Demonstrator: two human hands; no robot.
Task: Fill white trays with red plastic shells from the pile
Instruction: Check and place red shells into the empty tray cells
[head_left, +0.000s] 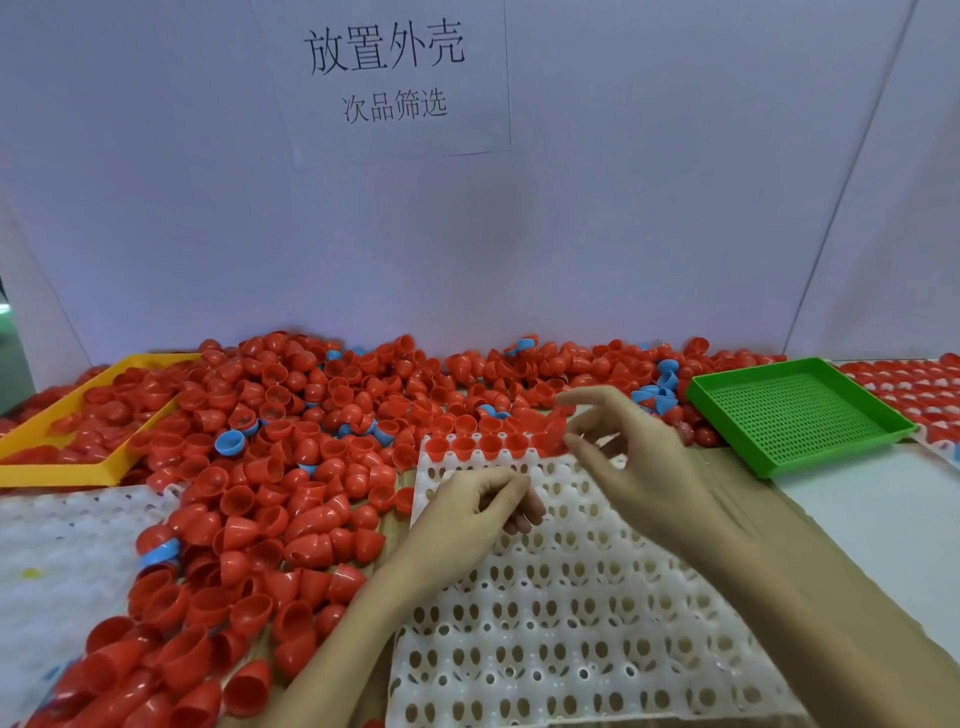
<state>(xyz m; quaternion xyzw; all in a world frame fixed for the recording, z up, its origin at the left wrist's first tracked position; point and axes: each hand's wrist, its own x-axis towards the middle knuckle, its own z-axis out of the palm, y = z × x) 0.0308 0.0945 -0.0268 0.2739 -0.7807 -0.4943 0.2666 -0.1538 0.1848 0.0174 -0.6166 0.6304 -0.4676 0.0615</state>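
Note:
A white tray (571, 597) full of round holes lies in front of me. Its far row holds several red shells (488, 444), open side up. A big pile of red shells (270, 467) covers the table to the left and behind. My left hand (472, 506) rests over the tray's upper left part with its fingers loosely curled, and I see nothing in it. My right hand (628, 457) hovers above the tray's far right part, fingers relaxed and spread, holding nothing.
A yellow tray (78, 467) with red shells sits at the far left and a green perforated tray (800, 410) at the right. Another white tray (57, 545) lies at the left; a filled one (919, 389) is at the far right. Blue shells (229, 442) are mixed in.

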